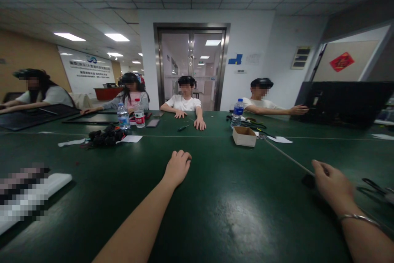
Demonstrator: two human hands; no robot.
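Note:
My left hand (178, 168) rests palm down on the green table (215, 197), its fingers bent and close together, with nothing visible in them. At the right, my right hand (334, 185) is raised slightly over the tabletop with curled fingers; whatever it may hold is hidden. A dark patch (308, 181) lies beside its fingertips, too unclear to name. A metal bracelet (360, 216) circles my right wrist. Beyond my hands, an open cardboard box (244, 136) stands near a blue-capped bottle (237, 113).
Four people sit across the table. Two bottles (123, 116) (139, 113), a black cable bundle (107, 135) and a screwdriver (183, 128) lie or stand ahead. A large black panel (344, 103) is at the back right; black cables (374, 187) lie at the right edge.

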